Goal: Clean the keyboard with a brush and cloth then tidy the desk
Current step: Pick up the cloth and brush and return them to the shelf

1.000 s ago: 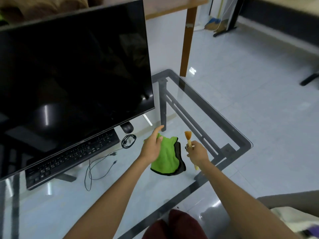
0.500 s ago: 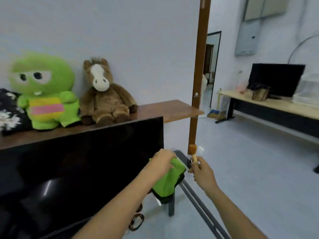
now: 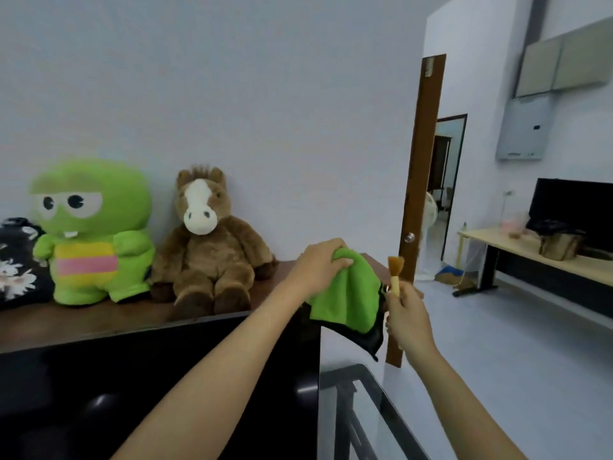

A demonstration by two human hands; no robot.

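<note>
My left hand (image 3: 320, 265) grips the top of a green cloth (image 3: 348, 297) with a black underside, which hangs in the air above the right end of the monitor (image 3: 149, 386). My right hand (image 3: 406, 313) holds a small wooden brush (image 3: 395, 272) upright, bristles up, just right of the cloth. The keyboard is out of view below the frame. Only a corner of the glass desk (image 3: 368, 410) shows at the bottom.
A wooden shelf (image 3: 83, 320) behind the monitor carries a green plush toy (image 3: 89, 234), a brown plush horse (image 3: 209, 244) and a black floral cushion (image 3: 13, 263). A brown door (image 3: 419, 180) stands open to the right. Another desk (image 3: 544, 260) with a screen lies far right.
Both hands rose from the glass desk, the left lifting the green cloth off it, the right carrying the brush. The view tilted up from the desk to the wall and shelf.
</note>
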